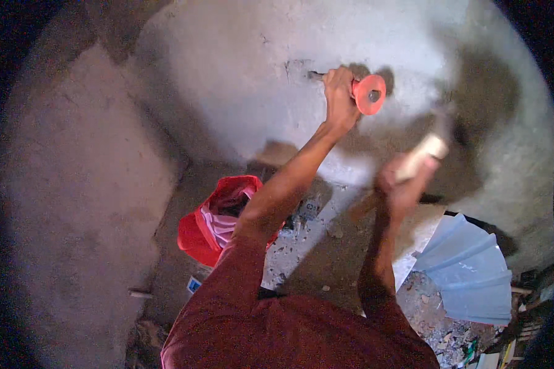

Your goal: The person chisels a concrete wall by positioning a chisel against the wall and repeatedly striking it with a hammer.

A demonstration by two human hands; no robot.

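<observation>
My left hand (340, 94) is closed around a cold chisel with a round red hand guard (370, 95). The chisel's dark metal shank (316, 75) points left, its tip at or close to a chipped spot on the plastered wall (240, 69). To the right and lower, my right hand (408, 177) grips the light-coloured handle of a hammer (422, 157). Hand and hammer are blurred, and the hammer's head is too smeared to make out clearly. A gap lies between the hammer and the chisel's struck end.
A red bag (201, 235) with striped cloth inside stands on the floor below my left forearm. Dark crumbs lie on a pale strip of floor (300, 258). At the lower right are a ribbed blue-grey sheet (473, 272) and rubble (457, 341). Another wall (83, 207) rises at the left.
</observation>
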